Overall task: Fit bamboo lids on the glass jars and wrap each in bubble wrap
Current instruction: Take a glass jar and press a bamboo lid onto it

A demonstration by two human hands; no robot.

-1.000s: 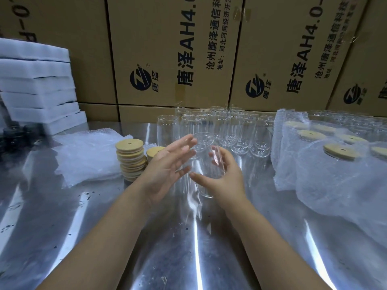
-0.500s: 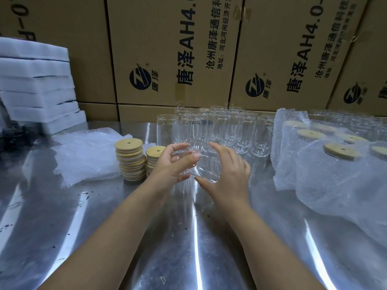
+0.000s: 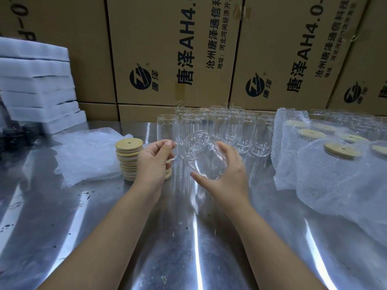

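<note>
A clear glass jar (image 3: 199, 155) is held tilted above the steel table (image 3: 188, 237), its mouth turned up and to the left. My right hand (image 3: 228, 174) cups its base, thumb under and fingers over. My left hand (image 3: 154, 162) pinches the jar's left edge near the mouth with curled fingers. A stack of round bamboo lids (image 3: 128, 144) stands just left of my left hand, and a second, lower stack (image 3: 168, 174) is mostly hidden behind that hand. Loose bubble wrap sheets (image 3: 88, 155) lie further left.
Several empty glass jars (image 3: 230, 130) stand in rows behind my hands. Lidded jars wrapped in bubble wrap (image 3: 339, 151) fill the right side. White foam slabs (image 3: 35, 86) are stacked at the far left. Cardboard boxes (image 3: 171, 49) wall off the back.
The jar went from upright to tilted. My left hand went from flat-fingered against the jar to pinching its left edge. My right hand slid round towards the base.
</note>
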